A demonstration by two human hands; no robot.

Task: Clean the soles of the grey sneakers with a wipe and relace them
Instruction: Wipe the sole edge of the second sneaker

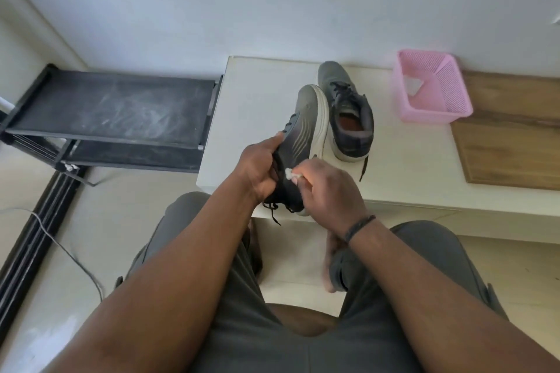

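I take the white rectangular surface (251, 106) as my landmark: the black metal shoe rack (112, 112) stands to its left, a pink perforated plastic basket (430, 91) sits at its far right corner, and the second grey mesh sneaker (348, 112) rests upright near its middle. The grey mesh sneaker with the thick white sole (306, 130) is held over the surface's near edge, tipped on its side, sole facing right. My left hand (260, 163) grips it at the laced throat, fingers curled around the upper. My right hand (330, 191) pinches a small crumpled white wipe (289, 173) against the shoe's side. I judge the shoe light, its upper soft and yielding, the sole firm; the collar or midfoot gives the steadiest hold, while loose black laces (272, 209) dangle.
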